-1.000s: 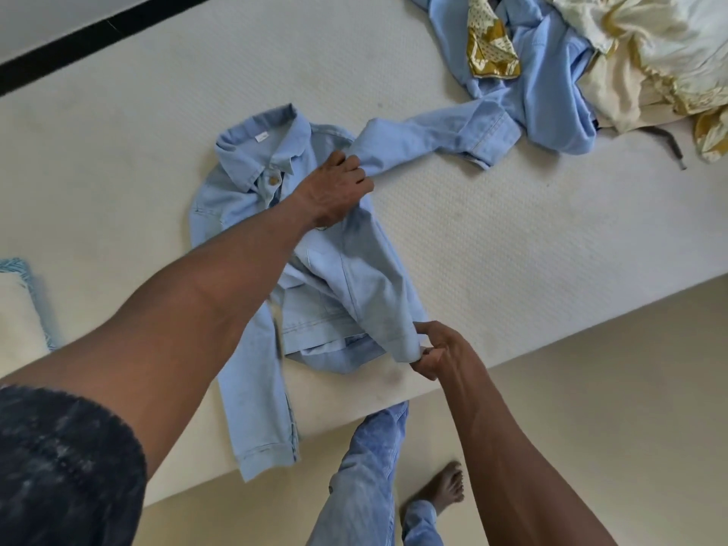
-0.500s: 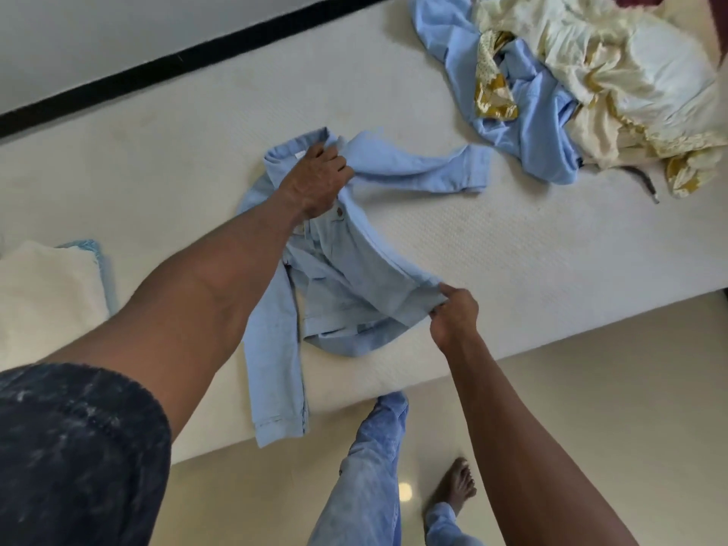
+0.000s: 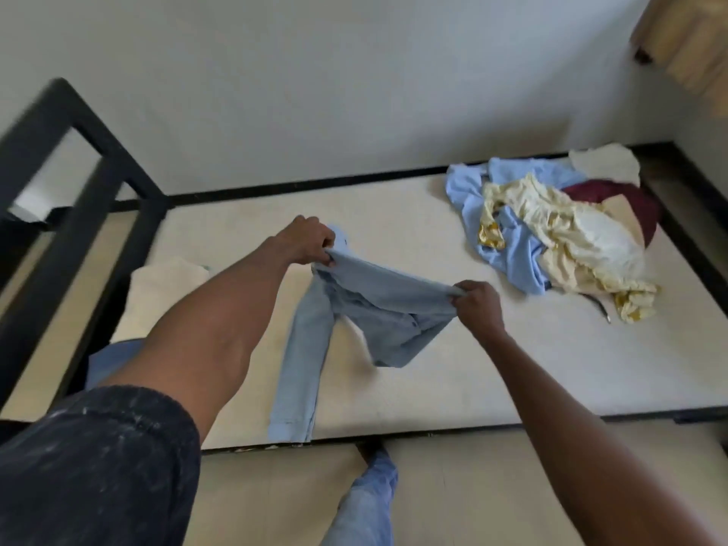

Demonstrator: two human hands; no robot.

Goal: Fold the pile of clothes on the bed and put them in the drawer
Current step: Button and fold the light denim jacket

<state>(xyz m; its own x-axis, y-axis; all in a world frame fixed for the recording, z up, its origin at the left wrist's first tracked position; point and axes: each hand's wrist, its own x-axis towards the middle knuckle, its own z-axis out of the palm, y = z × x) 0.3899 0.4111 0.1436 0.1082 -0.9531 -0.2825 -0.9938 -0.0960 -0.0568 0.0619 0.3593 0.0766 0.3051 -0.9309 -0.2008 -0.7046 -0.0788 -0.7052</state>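
Hands, two: left hand (image 3: pixel 305 240) and right hand (image 3: pixel 478 305) grip one denim jacket (image 3: pixel 378 309) taut.

Lt-blue denim jacket (image 3: pixel 378 305) hangs stretched above bed (image 3: pixel 472 368) (sleeve dangling); clothes pile (image 3: pixel 559 238) far-right corner.

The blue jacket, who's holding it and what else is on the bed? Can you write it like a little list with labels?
held thing: light blue jacket, lifted off the mattress, one sleeve hanging down
left hand: left hand grips one end of the jacket's top edge
right hand: right hand grips the other end
bed: cream mattress in a black frame
unfolded pile: pile of clothes on the far right of the mattress, blue, cream and dark red
also there: cream folded cloth at the left
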